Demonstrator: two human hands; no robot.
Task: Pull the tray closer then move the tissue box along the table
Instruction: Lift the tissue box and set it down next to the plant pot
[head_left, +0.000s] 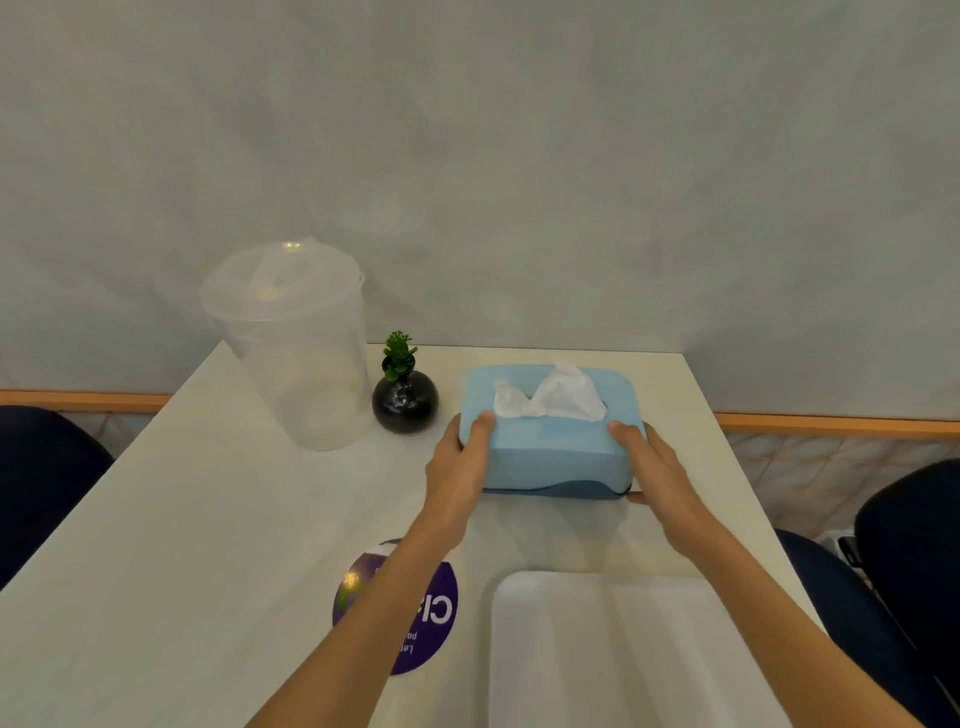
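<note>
Tray (623, 649) sits at the near table edge, right under your forearms, nearer to you than the tissue box (553, 436). Judging from that, the pull looks done. What's left is the box move.

Your left hand (460, 467) clamps the box's left end, thumb on top near the corner, the other fingers hidden behind the side. Your right hand (657, 470) does the same on the right end, thumb on top, a fingertip showing low at the base. Both hands grasp the box. Can't tell if it's lifted or resting on the table (208, 545); it looks seated.

Room, all relative to the box:
- Left: black vase with plant (405, 397) is just beside the far-left corner, with the clear lidded cup (298, 343) beyond it. Tight.
- Right: a bare strip, then the table's right edge is near. Little margin.
- Far side: bare table up to the wall (519, 156).
- Near side: open patch, then the tray. Purple sticker (410, 613) lies flat to the near left, no obstacle.

Near-left, toward the sticker, looks like the clearest path.
</note>
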